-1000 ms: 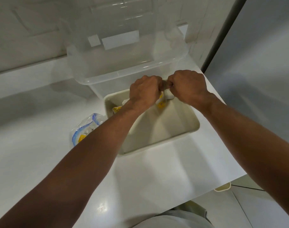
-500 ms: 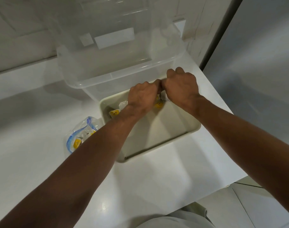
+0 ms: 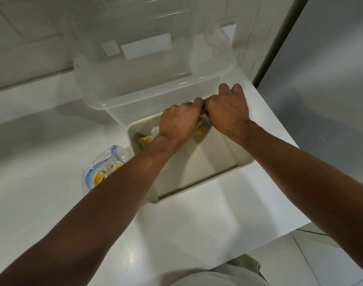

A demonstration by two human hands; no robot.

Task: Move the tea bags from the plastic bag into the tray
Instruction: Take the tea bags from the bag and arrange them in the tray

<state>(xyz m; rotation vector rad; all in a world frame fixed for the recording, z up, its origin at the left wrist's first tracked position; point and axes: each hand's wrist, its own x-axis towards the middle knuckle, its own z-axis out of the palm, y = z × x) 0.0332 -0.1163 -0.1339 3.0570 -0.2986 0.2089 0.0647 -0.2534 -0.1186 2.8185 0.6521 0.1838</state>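
Note:
A cream tray (image 3: 199, 187) lies on the white counter. My left hand (image 3: 179, 122) and my right hand (image 3: 228, 112) meet knuckle to knuckle over its far end, fingers curled, pinching a tea bag (image 3: 201, 131) between them. Only its yellow tag shows below the hands. Another tea bag (image 3: 145, 140) with a yellow tag lies in the tray's far left corner. The clear plastic bag (image 3: 102, 172) with a blue stripe lies left of the tray, partly under my left forearm, with yellow-tagged tea bags inside.
A large clear plastic tub (image 3: 153, 83) stands just behind the tray, against the wall. The white counter (image 3: 197, 228) ends at its right and near edges, with tiled floor (image 3: 321, 261) below. A grey panel (image 3: 331, 69) rises at the right.
Both hands have sunk lower over the tray's far end, staying together. The yellow tag now sits close to the tray floor. The view has shifted slightly.

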